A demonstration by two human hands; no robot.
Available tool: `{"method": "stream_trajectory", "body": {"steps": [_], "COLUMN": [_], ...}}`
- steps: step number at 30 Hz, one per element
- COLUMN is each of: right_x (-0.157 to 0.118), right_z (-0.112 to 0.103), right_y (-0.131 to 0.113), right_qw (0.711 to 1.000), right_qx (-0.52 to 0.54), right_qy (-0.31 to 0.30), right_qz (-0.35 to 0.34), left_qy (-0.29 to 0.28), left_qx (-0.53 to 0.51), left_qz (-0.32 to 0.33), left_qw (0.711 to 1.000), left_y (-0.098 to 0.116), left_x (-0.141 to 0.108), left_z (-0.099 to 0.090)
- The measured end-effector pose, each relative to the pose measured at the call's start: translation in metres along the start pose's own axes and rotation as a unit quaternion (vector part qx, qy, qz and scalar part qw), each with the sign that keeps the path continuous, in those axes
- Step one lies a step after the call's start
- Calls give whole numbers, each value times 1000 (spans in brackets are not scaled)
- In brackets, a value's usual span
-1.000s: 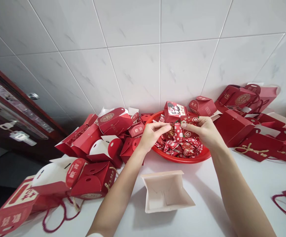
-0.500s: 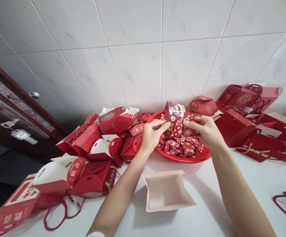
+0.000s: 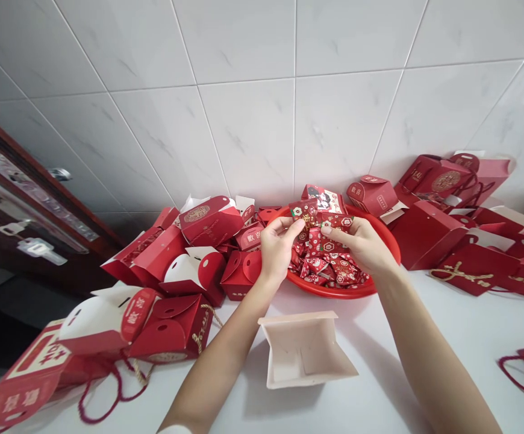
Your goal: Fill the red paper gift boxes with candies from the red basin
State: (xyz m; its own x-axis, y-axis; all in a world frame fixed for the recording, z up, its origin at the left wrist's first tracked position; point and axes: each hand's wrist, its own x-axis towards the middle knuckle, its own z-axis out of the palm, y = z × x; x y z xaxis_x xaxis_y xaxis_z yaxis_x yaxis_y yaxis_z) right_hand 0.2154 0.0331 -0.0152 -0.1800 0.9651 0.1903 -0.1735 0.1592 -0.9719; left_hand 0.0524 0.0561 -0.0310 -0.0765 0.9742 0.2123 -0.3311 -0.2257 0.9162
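Over a red plastic basin (image 3: 391, 241), both of my hands are closed in a pinch. My left hand (image 3: 275, 247) grips a small red candy packet (image 3: 306, 211) with gold print, thumb on its near face. Another red packet (image 3: 338, 222), patterned with flowers, is pinched by my right hand (image 3: 367, 246). The two packets are nearly side by side. Below them, the basin holds a pile of red wrapped candies (image 3: 334, 268). Nearer to me, between my forearms, stands an open paper box (image 3: 305, 355) with its pale inside showing.
Red gift boxes (image 3: 171, 328) crowd the left side of the white table (image 3: 370, 386). More red boxes and bags (image 3: 429, 232) are heaped on the right. A printed box (image 3: 325, 198) sits at the basin's back. Behind is a tiled wall (image 3: 248, 132); a door with keys (image 3: 40, 247) is at left.
My right hand has shifted left with its packet, closer to my left hand. The left hand's packet now stands a little higher and further left. The open box stays put.
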Motion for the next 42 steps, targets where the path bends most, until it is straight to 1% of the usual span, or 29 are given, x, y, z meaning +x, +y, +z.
{"method": "stream_trajectory", "body": {"steps": [3,5,7,9,12,13,15,17,19,22,24,26,27,29,32,35,38,40,42], "right_x": [-1,-3,-4,-5,-5,-5,-4,-4,-5,-6,-5,-5,-4,-4,-4,-5,-5,-4,-3], "right_z": [-1,-2,-3,-4,-4,-4,-5,-6,-7,-7,-8,-9,-9,-10,-11,-11,-9,-8,-8], "right_y": [-1,-3,-7,-9,-11,-11,-10,-10,-10,-9,-8,-7,-6,-5,-5,-7,-7,-6,-5], "right_qw": [999,997,993,987,982,982,981,979,978,982,986,988,989,991,993,995,995,995,996], "right_qx": [-24,-66,-116,-156,-181,-183,-183,-184,-180,-160,-139,-118,-111,-103,-96,-86,-85,-80,-61], "right_qy": [27,33,24,2,-23,-23,-14,-2,10,22,24,28,31,35,36,43,44,45,57], "right_qz": [-12,-16,-23,-33,-43,-49,-66,-88,-101,-96,-94,-92,-89,-79,-55,-35,-29,-25,-20], "left_qy": [-29,-53,-81,-119,-170,-174,-156,-128,-107,-90,-91,-98,-99,-97,-107,-131,-156,-180,-190], "left_qx": [-1,4,20,53,105,114,113,92,54,-25,-77,-108,-112,-97,-39,9,65,114,152], "left_qz": [-20,-26,-19,-7,2,6,20,29,22,-33,-83,-112,-110,-82,-37,-19,10,35,58], "left_qw": [999,998,996,991,980,978,981,987,993,995,989,983,983,987,993,991,986,977,968], "left_y": [4,9,15,20,23,22,18,13,10,9,11,12,12,11,8,8,12,14,15], "left_x": [1,3,5,7,8,8,7,7,6,4,2,1,1,1,3,7,9,10,10], "left_z": [-2,-6,-11,-16,-20,-21,-20,-18,-15,-9,-5,-3,-2,-4,-10,-16,-20,-21,-23]}}
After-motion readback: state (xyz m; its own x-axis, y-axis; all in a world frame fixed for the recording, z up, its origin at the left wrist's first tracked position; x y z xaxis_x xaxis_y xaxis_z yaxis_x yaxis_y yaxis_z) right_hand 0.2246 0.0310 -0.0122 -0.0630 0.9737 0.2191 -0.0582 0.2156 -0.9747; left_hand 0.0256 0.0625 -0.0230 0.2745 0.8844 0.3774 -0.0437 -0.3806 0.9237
